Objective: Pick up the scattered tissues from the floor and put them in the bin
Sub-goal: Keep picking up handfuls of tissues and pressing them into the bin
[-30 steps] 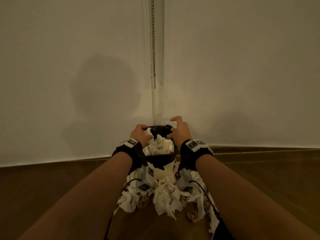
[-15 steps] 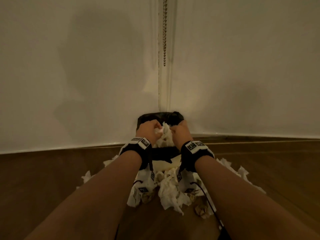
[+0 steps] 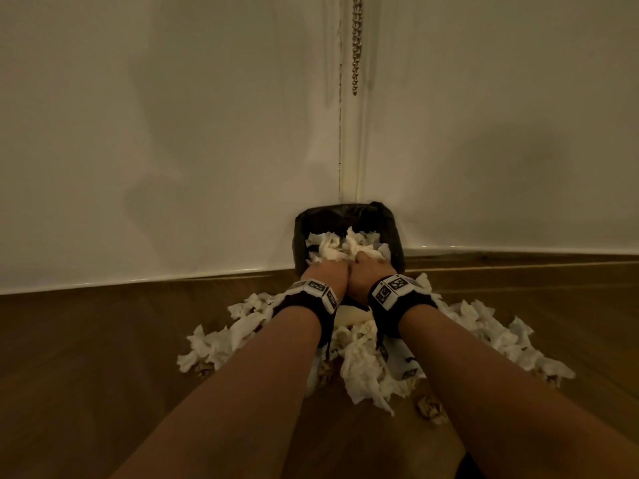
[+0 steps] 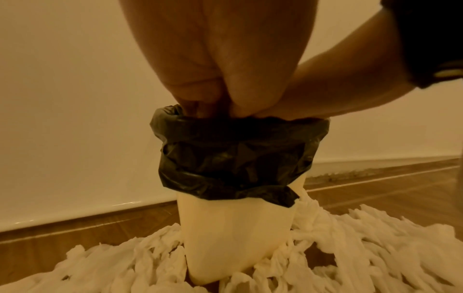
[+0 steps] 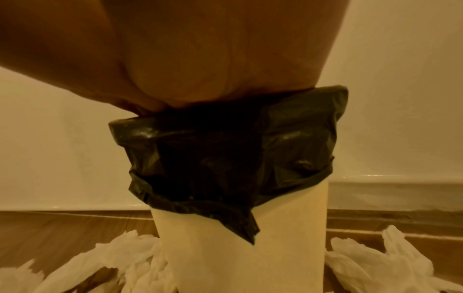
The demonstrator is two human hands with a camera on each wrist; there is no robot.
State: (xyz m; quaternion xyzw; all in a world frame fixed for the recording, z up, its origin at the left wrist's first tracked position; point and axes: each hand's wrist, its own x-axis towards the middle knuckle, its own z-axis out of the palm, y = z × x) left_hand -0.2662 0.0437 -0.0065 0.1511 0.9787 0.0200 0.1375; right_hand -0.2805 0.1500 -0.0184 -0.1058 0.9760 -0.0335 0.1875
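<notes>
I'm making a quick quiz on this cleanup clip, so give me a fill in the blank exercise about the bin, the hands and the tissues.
1. The bin is lined with a bag of ____ colour.
2. Both the left hand and the right hand press the tissues in the bin ____.
3. The tissues still outside the bin lie on the ____ around its base.
4. The bin stands in the ____ where two walls meet.

Missing words: black; down; floor; corner
</notes>
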